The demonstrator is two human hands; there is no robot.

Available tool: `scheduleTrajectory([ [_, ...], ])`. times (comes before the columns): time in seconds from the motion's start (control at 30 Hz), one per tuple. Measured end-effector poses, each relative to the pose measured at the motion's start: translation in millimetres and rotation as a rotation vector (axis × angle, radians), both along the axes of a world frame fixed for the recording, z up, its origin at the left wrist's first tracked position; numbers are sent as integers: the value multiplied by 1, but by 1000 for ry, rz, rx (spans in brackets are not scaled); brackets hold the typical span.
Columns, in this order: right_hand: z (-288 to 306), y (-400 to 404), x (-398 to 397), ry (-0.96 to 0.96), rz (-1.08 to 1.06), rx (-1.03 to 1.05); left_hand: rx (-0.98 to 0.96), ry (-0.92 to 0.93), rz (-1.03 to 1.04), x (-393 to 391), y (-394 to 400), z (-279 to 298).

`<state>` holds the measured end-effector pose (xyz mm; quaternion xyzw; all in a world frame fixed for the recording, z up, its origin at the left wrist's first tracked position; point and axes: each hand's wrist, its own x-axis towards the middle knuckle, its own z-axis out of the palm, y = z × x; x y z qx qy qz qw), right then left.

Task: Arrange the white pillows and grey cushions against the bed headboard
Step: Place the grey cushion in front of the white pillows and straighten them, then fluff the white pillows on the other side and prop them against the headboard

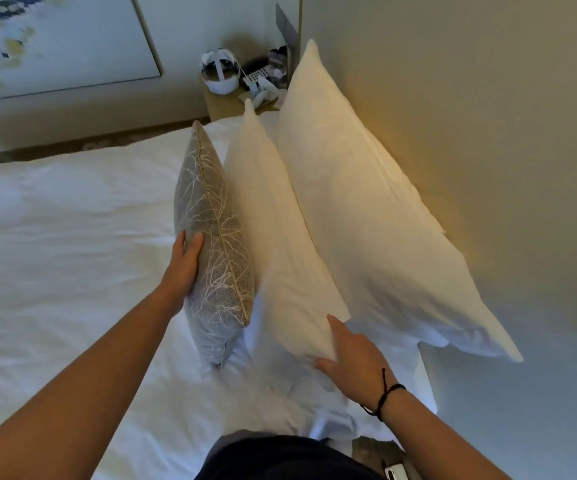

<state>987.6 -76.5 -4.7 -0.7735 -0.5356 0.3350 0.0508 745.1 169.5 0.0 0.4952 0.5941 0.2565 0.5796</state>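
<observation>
Left hand [181,268] fingers [193,245] lie straight, pressed flat on the upright grey branch-patterned fabric cushion [214,244]; right hand [353,355] fingers [335,329], spread, press the white cotton pillow [273,237] beside it.

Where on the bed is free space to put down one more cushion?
The bare white bedsheet left of the grey leaf-patterned cushion is free. Crowded: the cushion, the two white pillows and both hands fill the headboard side.
</observation>
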Motion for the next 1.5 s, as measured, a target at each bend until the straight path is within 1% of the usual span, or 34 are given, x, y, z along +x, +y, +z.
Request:
scheduleTrajectory([
  [0.1,5,-8,3,-40,7,30,-107,-40,48,-7,6,-12],
  [0.23,7,-19,6,16,-96,81,-218,-160,77,-8,11,-36],
  [0.37,1,-29,4,82,-254,113,-201,-195,137,3,15,-57],
  [0.6,-16,-41,-25,184,-458,136,-170,-257,227,4,16,-83],
  [0.73,-15,-52,-45,190,-568,172,-191,-225,241,1,1,-84],
  [0.8,-13,-60,-49,171,-591,167,-191,-199,242,-1,-13,-78],
  [0.9,-12,-77,-48,120,-612,146,-172,-155,188,-2,-45,-62],
  [1.0,-9,-104,-48,91,-654,156,-71,-84,117,-4,-89,-53],
  [1.1,-4,-142,-51,83,-705,213,122,35,17,4,-144,-44],
  [1.17,-2,-179,-57,91,-746,250,181,101,-100,16,-185,-38],
  [1.23,-3,-224,-67,107,-801,262,197,155,-342,31,-234,-29],
  [1.37,-4,-323,-87,137,-963,245,303,165,-949,64,-346,-7],
  [1.43,-3,-367,-97,127,-1040,246,353,184,-1179,77,-395,-2],
  [1.5,2,-424,-110,115,-1166,259,415,203,-1383,92,-450,6],
])
